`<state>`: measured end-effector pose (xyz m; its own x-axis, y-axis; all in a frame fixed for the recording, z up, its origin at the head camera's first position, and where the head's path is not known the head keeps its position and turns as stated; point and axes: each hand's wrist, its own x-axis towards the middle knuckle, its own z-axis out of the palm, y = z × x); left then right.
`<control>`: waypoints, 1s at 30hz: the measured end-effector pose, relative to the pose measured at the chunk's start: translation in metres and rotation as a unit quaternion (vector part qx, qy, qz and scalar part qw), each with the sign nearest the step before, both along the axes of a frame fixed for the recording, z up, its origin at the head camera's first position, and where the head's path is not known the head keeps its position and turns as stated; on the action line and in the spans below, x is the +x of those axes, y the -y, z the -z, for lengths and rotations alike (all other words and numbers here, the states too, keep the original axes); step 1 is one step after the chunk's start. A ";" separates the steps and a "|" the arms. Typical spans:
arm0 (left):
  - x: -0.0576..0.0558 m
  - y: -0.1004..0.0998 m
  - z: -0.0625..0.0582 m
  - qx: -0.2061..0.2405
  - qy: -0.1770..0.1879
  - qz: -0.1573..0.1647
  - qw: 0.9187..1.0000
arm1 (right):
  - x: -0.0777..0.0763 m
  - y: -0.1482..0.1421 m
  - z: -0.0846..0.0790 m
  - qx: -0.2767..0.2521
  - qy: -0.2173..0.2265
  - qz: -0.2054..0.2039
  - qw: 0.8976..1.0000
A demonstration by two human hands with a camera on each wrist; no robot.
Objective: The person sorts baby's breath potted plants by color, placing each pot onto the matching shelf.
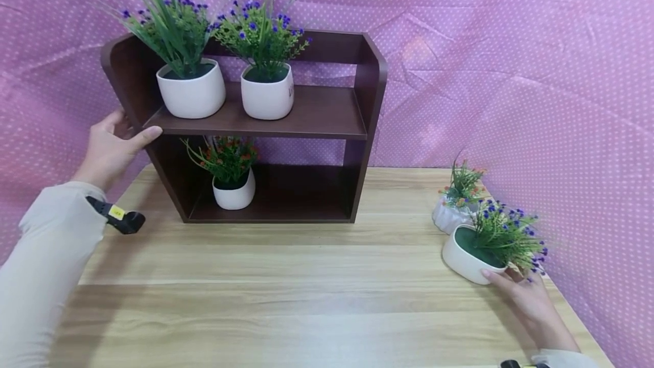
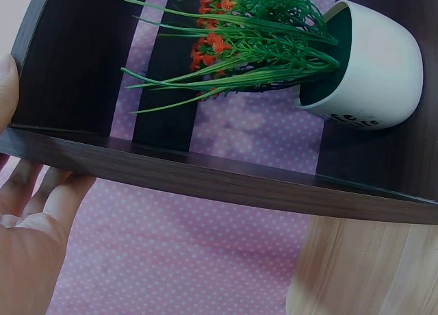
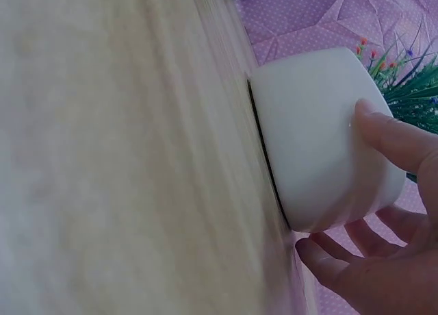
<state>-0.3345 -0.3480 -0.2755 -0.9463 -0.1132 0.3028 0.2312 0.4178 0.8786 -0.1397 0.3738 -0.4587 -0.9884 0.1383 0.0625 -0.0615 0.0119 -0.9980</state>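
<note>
My left hand (image 1: 109, 151) grips the left side of a dark brown two-tier shelf (image 1: 327, 109), thumb at the front edge of the upper board and fingers around the outside. On the right, my right hand (image 1: 533, 306) holds a white pot with purple flowers (image 1: 464, 258) by its side. In the right wrist view the thumb lies on the wall of this white pot (image 3: 315, 133), and the other fingers are around its near side. The pot's base is at or close to the tabletop; I cannot tell whether they touch.
Two white pots, one with long grass (image 1: 191, 92) and one with purple flowers (image 1: 267, 94), stand on the upper board. A smaller orange-flowered pot (image 1: 234, 191) sits below. Behind the held pot is a pale ribbed pot (image 1: 449, 214). Pink dotted cloth (image 1: 460, 61) hangs behind the wooden table (image 1: 265, 294).
</note>
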 end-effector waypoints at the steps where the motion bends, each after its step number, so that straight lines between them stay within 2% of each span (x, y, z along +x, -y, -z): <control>1: 0.000 0.000 0.000 0.002 -0.001 0.001 1.000 | 0.000 0.001 0.000 0.000 -0.003 0.000 1.000; 7: 0.001 -0.001 0.000 -0.002 -0.003 0.001 1.000 | 0.002 0.007 -0.001 0.003 -0.011 0.004 1.000; 14: 0.002 -0.002 -0.001 0.003 -0.012 0.004 1.000 | 0.004 0.010 -0.005 -0.018 0.027 0.033 0.999; 18: 0.003 -0.002 0.000 -0.001 -0.009 0.003 1.000 | 0.006 0.015 -0.009 -0.014 0.026 0.038 0.999; 24: 0.002 -0.002 -0.001 -0.008 -0.001 0.003 1.000 | 0.008 0.021 -0.013 0.020 0.014 0.021 0.999; 26: 0.002 -0.002 -0.001 -0.009 -0.001 0.003 1.000 | 0.005 0.020 -0.014 0.035 0.019 0.011 0.999; 30: 0.000 -0.001 0.000 -0.006 -0.007 0.005 1.000 | -0.002 0.019 -0.014 0.078 0.027 0.019 0.996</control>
<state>-0.3347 -0.3468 -0.2755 -0.9428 -0.0994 0.3182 0.2488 0.4258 0.8700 -0.1417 0.3545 -0.4443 -0.9852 0.1683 0.0330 -0.0044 0.1676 -0.9858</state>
